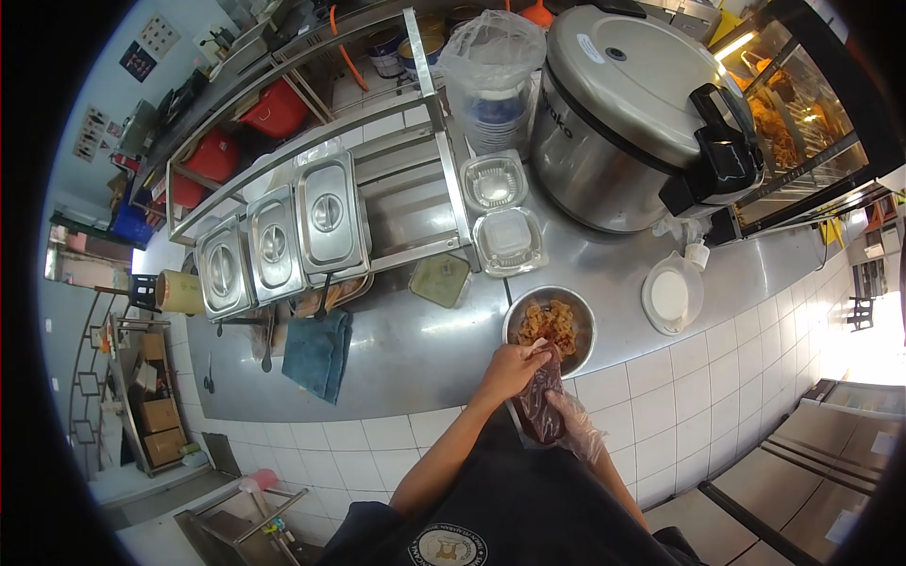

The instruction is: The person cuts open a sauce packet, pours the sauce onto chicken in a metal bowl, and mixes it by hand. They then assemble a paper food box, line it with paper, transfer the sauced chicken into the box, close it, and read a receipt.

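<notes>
A bag of dark red-brown sauce (540,407) is held between my two hands, close to my body. My left hand (514,368) is bare and pinches the bag's upper end over the near rim of a steel bowl. My right hand (576,424), in a clear plastic glove, is wrapped round the bag's lower right side. Golden-brown fried pieces (547,323) with dark red sauce on them lie inside the steel bowl (590,330), which stands at the counter's front edge.
Lidded steel pans (326,217) stand in a rack at the left, with a teal cloth (317,354) below. Clear containers (510,241) and a large cooker (628,113) are behind the bowl. A white-and-clear lid (672,294) lies to its right.
</notes>
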Available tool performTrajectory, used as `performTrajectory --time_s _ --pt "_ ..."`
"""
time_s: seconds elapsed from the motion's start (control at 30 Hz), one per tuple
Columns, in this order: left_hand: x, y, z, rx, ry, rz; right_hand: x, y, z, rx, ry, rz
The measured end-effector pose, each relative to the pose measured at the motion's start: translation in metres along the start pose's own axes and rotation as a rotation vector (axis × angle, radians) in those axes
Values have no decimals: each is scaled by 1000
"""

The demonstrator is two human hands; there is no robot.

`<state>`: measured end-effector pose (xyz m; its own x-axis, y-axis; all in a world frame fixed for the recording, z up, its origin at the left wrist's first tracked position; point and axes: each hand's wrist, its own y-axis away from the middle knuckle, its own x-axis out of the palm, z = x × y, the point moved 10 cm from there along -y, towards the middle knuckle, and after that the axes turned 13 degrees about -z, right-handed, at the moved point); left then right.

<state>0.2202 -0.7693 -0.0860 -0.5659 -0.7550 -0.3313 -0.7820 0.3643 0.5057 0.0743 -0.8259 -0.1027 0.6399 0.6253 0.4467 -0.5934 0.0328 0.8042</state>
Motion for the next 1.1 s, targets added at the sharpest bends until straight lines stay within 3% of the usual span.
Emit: performTrajectory --time_s 0.07,0.17,0.27,0.37,0.47,0.53,0.63,0.73,0.83,0.97,1.1 --pt "-12 20 -26 -52 -11 32 3 1 4 -62 8 58" --pt "-27 43 -56 49 191 -24 -8 -4 4 -214 -53 89" --pt "-31 63 -69 76 236 29 5 13 17 -211 -114 160" --pt "-51 83 -75 58 133 62 -6 25 29 -267 111 69" --pt "-83 89 -59 56 462 -94 -35 14 46 -371 504 -86" --pt "-116 84 -35 53 398 -216 -15 2 83 -536 781 -149" --pt "-150 76 -9 87 311 -414 70 1 144 -1025 1511 -336" --pt "-177 67 15 111 245 -606 88 -48 132 -1007 2041 -329" --pt "-195 70 32 107 366 -792 93 -51 127 -779 2095 -300" --pt "-216 70 31 200 428 -986 67 -85 121 -800 1939 -249" --pt "-227 65 55 134 449 -1091 65 -85 132 -850 1862 -209"
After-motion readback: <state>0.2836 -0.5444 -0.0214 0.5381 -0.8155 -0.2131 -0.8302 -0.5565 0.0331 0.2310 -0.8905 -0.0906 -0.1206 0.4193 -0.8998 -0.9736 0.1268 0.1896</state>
